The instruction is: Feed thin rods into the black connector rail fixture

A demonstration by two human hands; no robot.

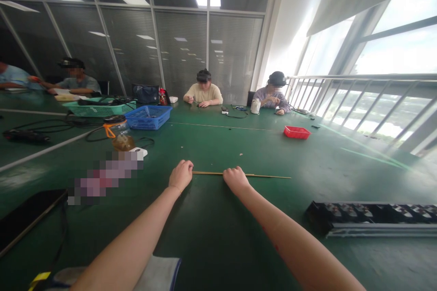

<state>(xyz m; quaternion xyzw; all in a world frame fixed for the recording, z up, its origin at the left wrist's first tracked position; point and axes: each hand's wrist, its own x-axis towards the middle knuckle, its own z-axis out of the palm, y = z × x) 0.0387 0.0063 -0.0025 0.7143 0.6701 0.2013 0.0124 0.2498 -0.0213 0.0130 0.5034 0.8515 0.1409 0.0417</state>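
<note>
Hands at frame centre: my left hand (180, 175) and right hand (235, 179) are both closed around a thin wooden stick (262, 175) lying on the green table (211, 145).

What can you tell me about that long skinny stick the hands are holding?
The stick is very thin, straight and pale yellowish, like wood or bamboo. It lies flat across the green table. The left hand closes on one end, the right hand grips near the middle, and the rest pokes out to the right.
</note>
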